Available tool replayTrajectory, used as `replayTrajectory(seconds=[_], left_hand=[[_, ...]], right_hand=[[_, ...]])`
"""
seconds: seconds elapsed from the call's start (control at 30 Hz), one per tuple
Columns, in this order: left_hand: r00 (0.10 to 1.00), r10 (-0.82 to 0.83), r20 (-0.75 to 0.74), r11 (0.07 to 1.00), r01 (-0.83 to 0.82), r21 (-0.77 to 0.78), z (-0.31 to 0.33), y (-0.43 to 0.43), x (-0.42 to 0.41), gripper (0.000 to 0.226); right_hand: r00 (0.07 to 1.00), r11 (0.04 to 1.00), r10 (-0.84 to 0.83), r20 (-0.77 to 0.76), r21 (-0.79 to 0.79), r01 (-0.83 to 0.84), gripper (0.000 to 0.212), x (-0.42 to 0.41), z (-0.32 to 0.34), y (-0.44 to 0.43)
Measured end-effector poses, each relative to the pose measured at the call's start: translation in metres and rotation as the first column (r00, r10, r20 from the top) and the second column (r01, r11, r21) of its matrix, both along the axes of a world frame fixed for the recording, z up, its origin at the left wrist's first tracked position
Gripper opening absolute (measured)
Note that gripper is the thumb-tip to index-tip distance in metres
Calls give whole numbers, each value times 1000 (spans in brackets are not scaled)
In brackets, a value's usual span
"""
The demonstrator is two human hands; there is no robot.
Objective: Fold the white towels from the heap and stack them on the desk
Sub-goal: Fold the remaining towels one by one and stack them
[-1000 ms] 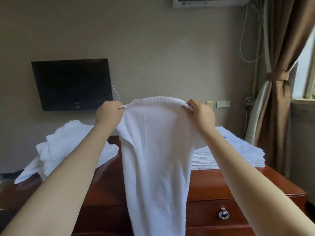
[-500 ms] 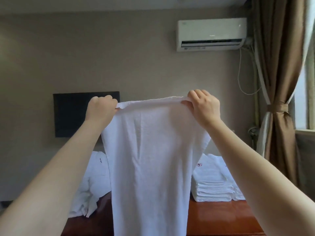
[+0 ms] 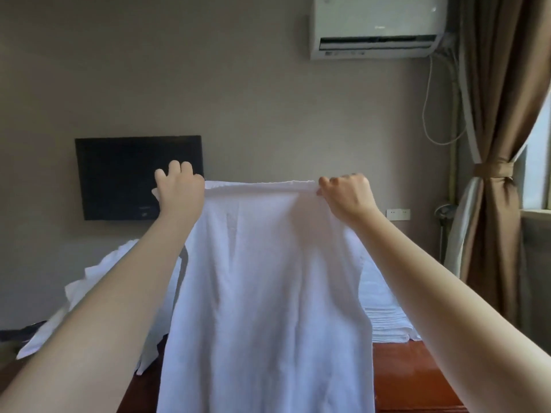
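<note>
Above the desk (image 3: 417, 377) hangs a white towel (image 3: 268, 293) (its lower end runs out of view). At its top right corner the right hand (image 3: 346, 195) pinches the hem with curled fingers. At the left corner the left hand (image 3: 179, 193) grips it, apparently under the thumb, with fingertips raised. A loose heap (image 3: 98, 281) lies far left and a folded stack (image 3: 384, 317) far right.

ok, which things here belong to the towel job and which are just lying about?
Job: towel, gripped by left hand and right hand; heap; stack; desk.
Lying about: TV; air conditioner; curtain; socket.
</note>
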State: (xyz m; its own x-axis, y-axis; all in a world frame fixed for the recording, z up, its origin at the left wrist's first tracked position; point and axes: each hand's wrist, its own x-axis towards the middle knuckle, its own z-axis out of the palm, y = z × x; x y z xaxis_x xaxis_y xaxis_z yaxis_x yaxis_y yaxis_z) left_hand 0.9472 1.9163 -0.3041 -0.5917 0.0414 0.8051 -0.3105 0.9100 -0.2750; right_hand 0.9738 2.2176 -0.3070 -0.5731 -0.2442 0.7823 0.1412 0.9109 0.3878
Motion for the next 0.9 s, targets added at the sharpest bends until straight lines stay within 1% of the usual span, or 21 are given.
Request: replayTrajectory(seconds=[0.03,0.1,0.17,0.23,0.33,0.4,0.43,0.47,0.5,0.57,0.63,0.67,0.7,0.73,0.77,0.83,0.9], left_hand=[[1000,24,16,1000,-24,-19,-1,4,-7,28],[995,62,82,998,-61,-14,-3,13,-26,22],[985,44,166,998,-50,28,-9,23,-51,23],[972,18,235,994,-42,99,-20,32,-80,28],[952,-63,299,967,-16,256,-50,39,-129,23],[931,-143,337,908,-12,419,-71,42,-157,19],[920,-189,344,854,-19,521,-81,44,-170,20],[912,-230,339,792,-27,610,-92,45,-182,20],[906,-270,327,727,-31,686,-104,47,-193,17],[895,-334,295,613,-31,789,-130,48,-211,10],[895,-371,248,523,-19,852,-153,48,-229,10],[901,-378,211,492,2,871,-161,46,-235,14],[910,-373,180,478,22,878,-169,45,-243,21],[917,-365,161,476,35,879,-177,44,-250,26],[920,-365,145,472,49,880,-183,43,-255,29],[908,-402,119,446,81,891,-195,45,-263,28],[898,-428,99,408,94,908,-202,45,-271,26]], right_hand=[[999,998,-47,5,35,47,13,-8,-2,-1],[993,988,-118,-13,101,119,19,-27,-7,-4],[993,989,-120,-4,84,120,23,-48,-14,-7],[988,992,-123,91,-11,125,23,-77,-27,-7],[963,968,-140,230,-175,183,24,-117,-60,-5],[948,934,-121,293,-289,208,26,-145,-86,-1],[939,902,-107,326,-366,230,27,-157,-98,0],[932,847,-75,354,-470,247,28,-168,-110,0],[929,768,-31,369,-586,259,28,-179,-122,0],[936,553,60,347,-792,259,27,-197,-145,0],[949,351,112,295,-905,240,26,-213,-165,0],[955,290,120,272,-930,228,27,-217,-172,-1],[958,268,116,261,-937,223,27,-222,-179,-3],[959,287,104,262,-932,224,27,-228,-185,-5],[960,332,94,265,-917,220,27,-232,-190,-8],[964,428,103,247,-886,181,27,-242,-201,-14],[967,491,122,223,-860,137,25,-250,-207,-19]])
